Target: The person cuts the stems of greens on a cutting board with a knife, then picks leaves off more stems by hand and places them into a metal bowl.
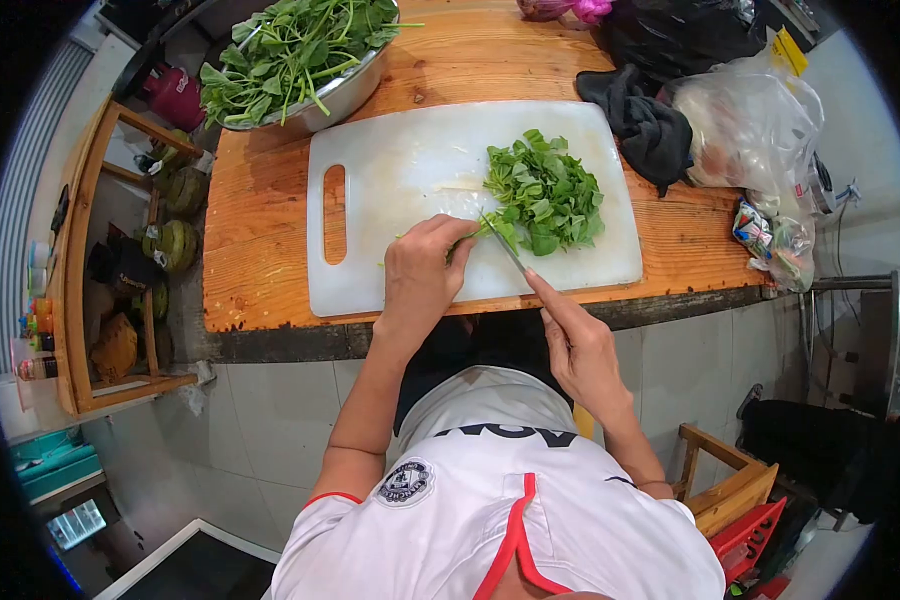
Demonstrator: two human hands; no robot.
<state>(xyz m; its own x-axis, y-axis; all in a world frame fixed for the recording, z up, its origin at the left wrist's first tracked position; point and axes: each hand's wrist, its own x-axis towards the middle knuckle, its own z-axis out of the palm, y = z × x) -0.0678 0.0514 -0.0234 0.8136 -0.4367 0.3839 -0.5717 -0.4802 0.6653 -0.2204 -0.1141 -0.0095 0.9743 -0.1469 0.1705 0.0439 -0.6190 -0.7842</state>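
Observation:
On a white cutting board (390, 150), my left hand (425, 265) has its fingers curled around green stems near the board's front edge. My right hand (580, 345) grips a knife (503, 245), its index finger along the top of the knife. The blade points up and left, its tip at the greens just right of my left fingertips. A heap of chopped green leaves (550, 195) lies on the right half of the board, beyond the blade. Much of the stems is hidden under my left hand.
A metal bowl (355, 90) piled with leafy greens (290, 55) stands at the table's back left. Right of the board are a black cloth (640, 125) and clear plastic bags (745, 125) on the wooden table (255, 240). A wooden rack (70, 300) stands left.

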